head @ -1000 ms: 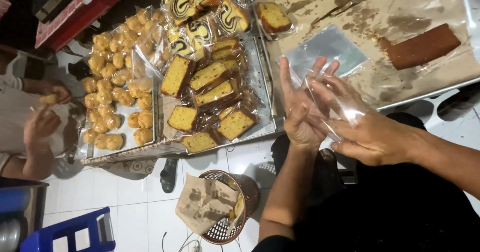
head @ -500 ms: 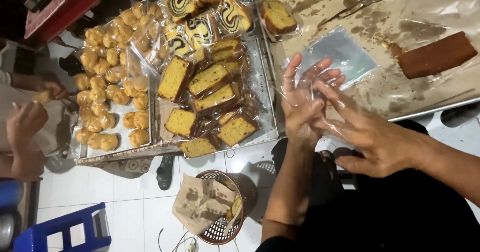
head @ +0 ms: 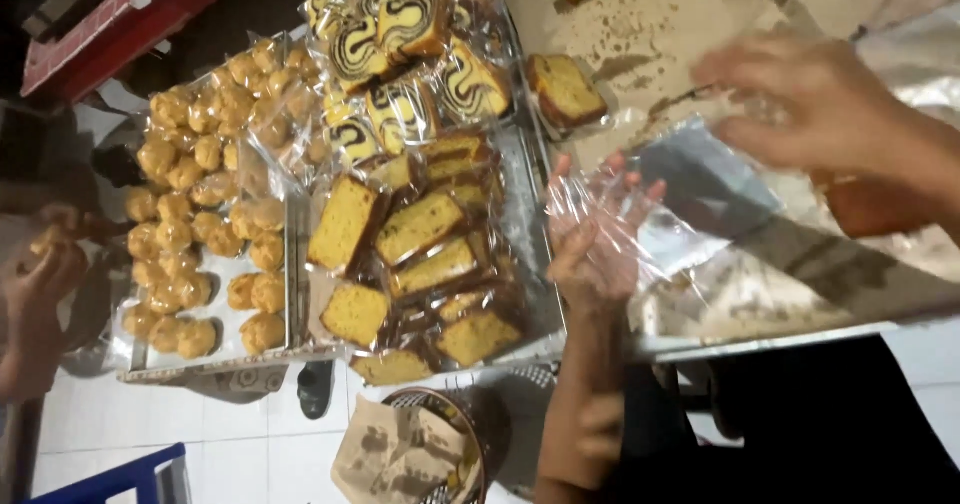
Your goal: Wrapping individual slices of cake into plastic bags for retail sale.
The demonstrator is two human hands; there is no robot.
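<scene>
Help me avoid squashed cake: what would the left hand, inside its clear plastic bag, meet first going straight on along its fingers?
Probably the wrapped yellow cake slice beyond the left hand, past bare paper; depth is unclear.
</scene>
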